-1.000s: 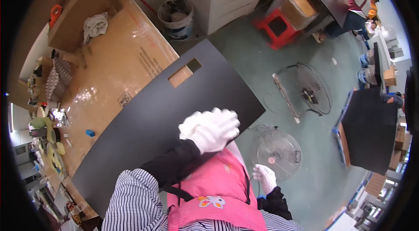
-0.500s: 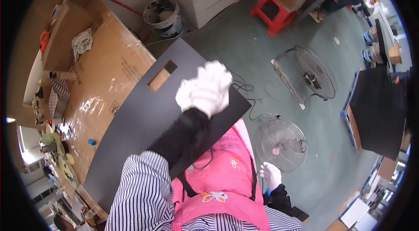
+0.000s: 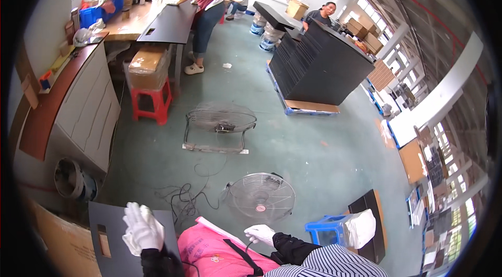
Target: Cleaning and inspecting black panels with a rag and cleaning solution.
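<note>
My left hand (image 3: 144, 229), in a white glove, is over the dark grey panel (image 3: 116, 214) at the lower left. Its fingers point away from me and look stretched out. White bunched material shows at its edge, and I cannot tell whether it is cloth or part of the glove. A rectangular cutout (image 3: 104, 243) opens in the panel just left of this hand. My right hand (image 3: 260, 234), also white-gloved, hovers in front of my pink apron (image 3: 209, 248) with fingers loosely bent and nothing visible in them. A thin dark cord hangs close by it.
Ahead on the green floor lie two fans (image 3: 261, 196) (image 3: 222, 120) and tangled cables (image 3: 183, 198). A blue stool (image 3: 327, 230) stands right, a bucket (image 3: 76, 180) and white drawers (image 3: 86, 104) left. Farther off are a red stool (image 3: 151, 100), stacked dark panels (image 3: 324, 65) and people at work.
The view has swung right and up, showing more of the room. The panel and my left hand now sit lower left. My right hand has come up in front of the apron.
</note>
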Available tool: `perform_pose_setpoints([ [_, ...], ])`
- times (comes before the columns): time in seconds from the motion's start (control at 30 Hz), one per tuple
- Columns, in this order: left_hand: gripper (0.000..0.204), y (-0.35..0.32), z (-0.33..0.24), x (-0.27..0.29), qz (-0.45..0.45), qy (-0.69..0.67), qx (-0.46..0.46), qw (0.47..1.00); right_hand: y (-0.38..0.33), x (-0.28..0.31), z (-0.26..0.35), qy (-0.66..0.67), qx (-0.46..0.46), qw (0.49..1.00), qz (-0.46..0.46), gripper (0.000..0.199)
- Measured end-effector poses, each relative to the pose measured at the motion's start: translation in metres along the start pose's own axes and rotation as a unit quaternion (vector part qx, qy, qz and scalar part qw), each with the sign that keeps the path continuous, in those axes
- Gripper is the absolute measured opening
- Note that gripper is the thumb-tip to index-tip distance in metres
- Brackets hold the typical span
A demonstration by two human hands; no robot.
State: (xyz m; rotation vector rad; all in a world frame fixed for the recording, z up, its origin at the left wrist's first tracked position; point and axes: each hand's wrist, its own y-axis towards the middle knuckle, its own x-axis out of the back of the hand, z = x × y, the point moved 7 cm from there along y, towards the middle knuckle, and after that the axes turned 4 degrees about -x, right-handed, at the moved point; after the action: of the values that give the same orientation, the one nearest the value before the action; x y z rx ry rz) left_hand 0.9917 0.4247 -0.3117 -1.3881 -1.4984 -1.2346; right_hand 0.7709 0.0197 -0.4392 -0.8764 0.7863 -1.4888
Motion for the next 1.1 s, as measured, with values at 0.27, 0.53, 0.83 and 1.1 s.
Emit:
perform_pose_setpoints([
  [0.27,0.063,-0.04,-0.061,-0.041,0.08,-0.122,-0.204,0.968,0.0,-0.019,-0.041,0.041,-0.031,0.998,0.036,0.038],
  [0.53,0.062,-0.029,-0.065,-0.042,0.084,-0.102,-0.197,0.971,0.001,-0.021,-0.016,0.018,0.022,0.999,0.026,0.038],
  [0.83,0.038,-0.159,-0.045,0.068,0.047,-0.052,-0.276,0.958,0.006,-0.013,-0.032,0.02,0.012,1.0,0.006,0.037],
  [1.1,0.051,-0.082,-0.025,0.033,0.06,-0.052,-0.177,0.981,0.007,-0.014,-0.03,0.014,0.007,1.0,-0.009,0.034],
])
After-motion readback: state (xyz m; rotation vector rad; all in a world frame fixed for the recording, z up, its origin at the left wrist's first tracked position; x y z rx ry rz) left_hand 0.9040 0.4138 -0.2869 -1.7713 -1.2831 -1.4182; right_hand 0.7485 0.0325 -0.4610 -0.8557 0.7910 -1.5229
